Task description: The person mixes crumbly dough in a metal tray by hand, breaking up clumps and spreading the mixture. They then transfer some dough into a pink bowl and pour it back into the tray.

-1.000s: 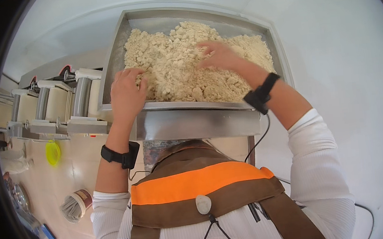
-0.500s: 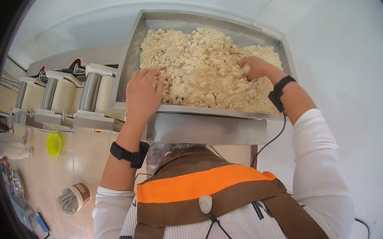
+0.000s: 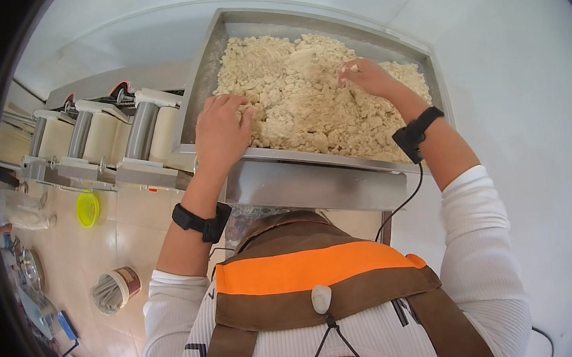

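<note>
Crumbly, pale yellow dough lies heaped in a wide metal tray. Over the right part of the heap is my right hand, its fingers curled in and a pale bit of dough showing at the fingertips. My left hand rests by the tray's near left corner, fingers bent but apart, thumb held off to the side. Its fingertips reach the edge of the dough, and I see nothing held in it.
Left of the tray stands a machine with a row of rollers. On the tiled floor are a yellow-green basin and a bucket of grey sticks. Part of another person in white shows at far left. A white wall rises on the right.
My right hand has moved up and leftward across the dough, and its fingertips now show more. The left hand stays by the tray corner. The whole view has shifted slightly.
</note>
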Tool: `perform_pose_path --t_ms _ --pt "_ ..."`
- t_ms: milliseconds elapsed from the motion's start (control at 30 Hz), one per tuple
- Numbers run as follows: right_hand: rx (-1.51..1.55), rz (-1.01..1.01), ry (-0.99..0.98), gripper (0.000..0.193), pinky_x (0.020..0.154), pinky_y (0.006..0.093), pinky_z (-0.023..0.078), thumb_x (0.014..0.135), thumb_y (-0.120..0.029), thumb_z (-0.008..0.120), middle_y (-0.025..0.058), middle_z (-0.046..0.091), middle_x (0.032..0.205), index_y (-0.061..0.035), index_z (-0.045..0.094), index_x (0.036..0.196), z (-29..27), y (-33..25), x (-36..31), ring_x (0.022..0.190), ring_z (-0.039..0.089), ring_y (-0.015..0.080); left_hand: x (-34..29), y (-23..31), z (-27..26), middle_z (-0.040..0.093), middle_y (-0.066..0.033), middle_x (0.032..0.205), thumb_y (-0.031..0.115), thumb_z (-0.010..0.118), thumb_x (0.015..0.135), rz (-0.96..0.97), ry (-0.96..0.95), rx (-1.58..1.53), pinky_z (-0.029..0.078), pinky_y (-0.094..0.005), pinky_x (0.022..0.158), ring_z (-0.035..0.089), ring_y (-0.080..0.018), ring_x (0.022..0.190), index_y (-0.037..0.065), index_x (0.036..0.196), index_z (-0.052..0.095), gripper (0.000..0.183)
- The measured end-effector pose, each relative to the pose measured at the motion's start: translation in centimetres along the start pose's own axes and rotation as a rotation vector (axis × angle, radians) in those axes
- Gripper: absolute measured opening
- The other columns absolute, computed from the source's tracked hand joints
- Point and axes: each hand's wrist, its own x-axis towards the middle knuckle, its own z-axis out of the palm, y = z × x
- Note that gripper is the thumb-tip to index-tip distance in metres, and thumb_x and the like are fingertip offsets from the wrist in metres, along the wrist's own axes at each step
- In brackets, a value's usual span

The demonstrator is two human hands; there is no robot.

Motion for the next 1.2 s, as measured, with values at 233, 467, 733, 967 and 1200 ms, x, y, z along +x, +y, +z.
perform_pose_path --t_ms 233,467,733,967,1200 --pt "-0.076 0.158 -0.288 0.112 0.101 0.0492 0.046 0.069 -0.034 0.088 0.0316 0.050 0.138 -0.0172 0.021 0.157 2.5 -1.5 -2.2 0.119 0.056 0.0421 0.0 0.1 -0.1 0.068 -0.0109 0.108 0.019 0.066 0.089 -0.014 0.010 0.018 0.049 -0.0432 0.090 0.060 -0.0319 0.107 0.006 0.102 0.069 0.019" --pt "0.327 0.089 -0.296 0.111 0.112 0.0478 0.037 0.070 -0.038 0.087 0.0305 0.040 0.147 -0.0154 0.022 0.157 3.6 -5.0 0.5 0.137 0.039 0.0439 0.0 0.1 -0.2 0.069 -0.0104 0.107 0.018 0.067 0.087 -0.028 -0.003 0.018 0.049 -0.0432 0.091 0.059 -0.0310 0.109 0.007 0.102 0.069 0.019" --pt "-0.119 0.238 -0.100 0.109 0.116 0.0502 0.031 0.078 -0.050 0.080 0.0261 0.032 0.156 -0.0066 0.019 0.157 0.2 0.1 9.2 0.144 0.032 0.0394 -0.1 0.1 -0.3 0.068 -0.0100 0.103 0.017 0.067 0.087 -0.030 0.027 0.010 0.049 -0.0431 0.090 0.059 -0.0307 0.107 0.007 0.099 0.068 0.016" --pt "0.457 0.262 -0.266 0.113 0.114 0.0441 0.033 0.078 -0.048 0.081 0.0255 0.032 0.156 -0.0018 0.014 0.157 3.9 -3.4 10.5 0.140 0.037 0.0422 0.0 0.3 -0.3 0.066 -0.0097 0.101 0.016 0.067 0.086 -0.034 0.009 -0.011 0.048 -0.0427 0.089 0.059 -0.0302 0.104 0.007 0.099 0.067 0.016" --pt "-0.012 -0.295 -0.376 0.104 0.114 0.0413 0.036 0.078 -0.052 0.076 0.0232 0.037 0.154 -0.0035 0.025 0.154 7.5 -11.5 5.9 0.137 0.043 0.0382 0.0 0.1 -0.4 0.067 -0.0092 0.099 0.016 0.067 0.086 -0.019 0.026 -0.005 0.049 -0.0423 0.088 0.060 -0.0309 0.102 0.007 0.096 0.068 0.014"
